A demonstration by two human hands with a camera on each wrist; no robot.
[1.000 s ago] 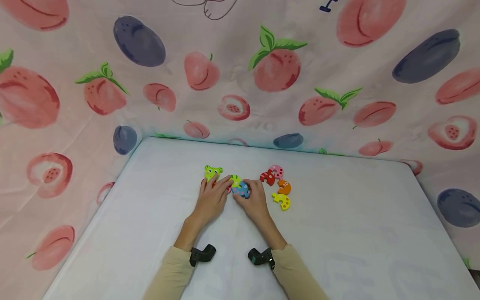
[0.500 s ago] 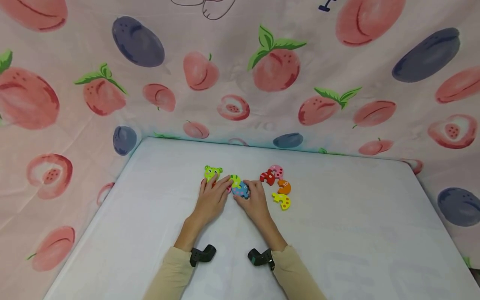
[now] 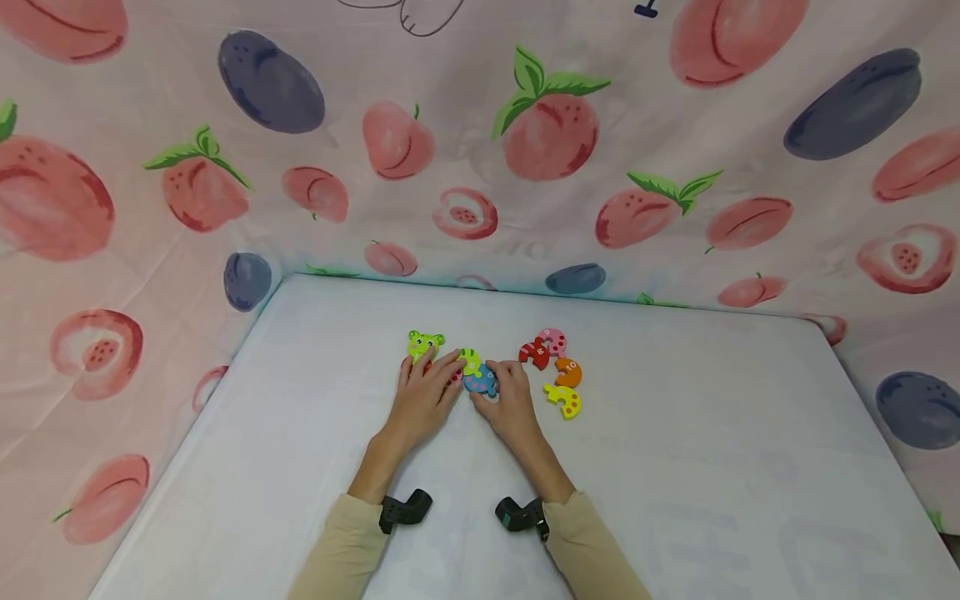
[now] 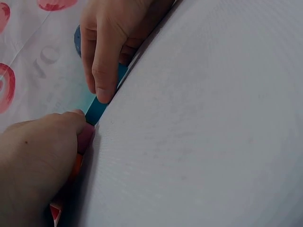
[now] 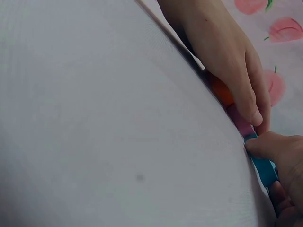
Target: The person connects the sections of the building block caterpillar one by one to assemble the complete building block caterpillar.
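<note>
Flat, brightly painted animal-shaped puzzle pieces lie on the white table. My right hand (image 3: 514,404) pinches a blue spotted piece (image 3: 477,381) between thumb and fingers, against a light-green striped piece (image 3: 470,362). My left hand (image 3: 422,400) rests over the pieces to the left, fingers extended, with a fingertip at the striped piece. A green animal-head piece (image 3: 424,342) shows beyond its fingers. A pink piece (image 4: 85,137) and an orange piece (image 4: 75,166) are partly hidden under the left hand in the left wrist view. In the right wrist view the blue piece (image 5: 264,169) meets the pink one.
Right of my hands lie a red piece (image 3: 534,354), a pink spotted piece (image 3: 553,342), an orange piece (image 3: 568,373) and a yellow spotted piece (image 3: 564,402). A fruit-print cloth (image 3: 465,150) hangs behind the table (image 3: 712,442).
Both hands stay almost still over the same pieces. The head view shifts slightly.
</note>
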